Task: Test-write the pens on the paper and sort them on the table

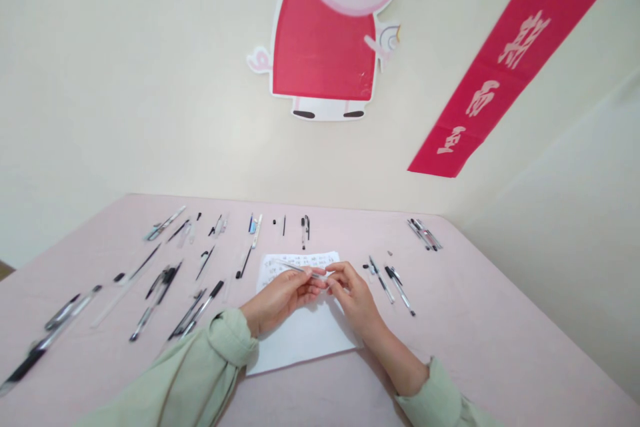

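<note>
My left hand point(283, 297) and my right hand point(353, 293) meet over a white sheet of paper point(305, 333) with handwriting along its far edge. Both pinch a slim clear pen point(300, 269) that slants up to the left. The left fingers grip its middle and the right fingertips close on its near end. Light green sleeves cover both forearms.
Several pens and pen parts lie spread over the pink table point(500, 320): a long row to the left point(155, 293), a few near the far edge point(255, 227), two right of the paper point(393, 283) and a cluster at the far right point(425, 235). A wall stands behind.
</note>
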The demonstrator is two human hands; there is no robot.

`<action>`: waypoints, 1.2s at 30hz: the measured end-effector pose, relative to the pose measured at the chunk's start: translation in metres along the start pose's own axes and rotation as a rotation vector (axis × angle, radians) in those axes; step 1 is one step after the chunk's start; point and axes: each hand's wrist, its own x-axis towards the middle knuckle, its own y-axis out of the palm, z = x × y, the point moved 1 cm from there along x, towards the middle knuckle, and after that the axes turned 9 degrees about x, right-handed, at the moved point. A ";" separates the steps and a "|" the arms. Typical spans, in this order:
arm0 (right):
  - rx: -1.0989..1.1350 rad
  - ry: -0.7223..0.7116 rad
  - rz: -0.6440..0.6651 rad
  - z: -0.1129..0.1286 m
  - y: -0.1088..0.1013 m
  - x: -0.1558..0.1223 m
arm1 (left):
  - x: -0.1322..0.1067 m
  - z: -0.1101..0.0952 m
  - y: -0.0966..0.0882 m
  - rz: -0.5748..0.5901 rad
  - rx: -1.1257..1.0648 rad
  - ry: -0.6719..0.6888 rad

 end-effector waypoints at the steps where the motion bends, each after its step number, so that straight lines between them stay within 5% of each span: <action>1: 0.003 0.005 0.007 -0.001 0.000 0.000 | 0.000 0.001 0.000 0.001 -0.008 -0.005; 8: -0.054 -0.007 -0.088 -0.004 -0.006 0.001 | 0.002 0.000 -0.005 -0.086 -0.096 -0.016; 20: -0.017 -0.014 -0.026 0.003 -0.001 0.001 | 0.000 0.000 -0.002 0.031 -0.003 -0.031; 28: -0.009 -0.010 0.007 0.002 0.000 0.002 | 0.003 0.001 -0.005 0.011 0.002 -0.048; 31: -0.171 -0.037 -0.010 0.003 -0.011 0.005 | 0.003 -0.001 -0.004 -0.038 -0.018 -0.048; 36: -0.789 -0.056 -0.261 -0.001 -0.053 0.013 | 0.001 -0.005 0.000 -0.105 -0.030 -0.063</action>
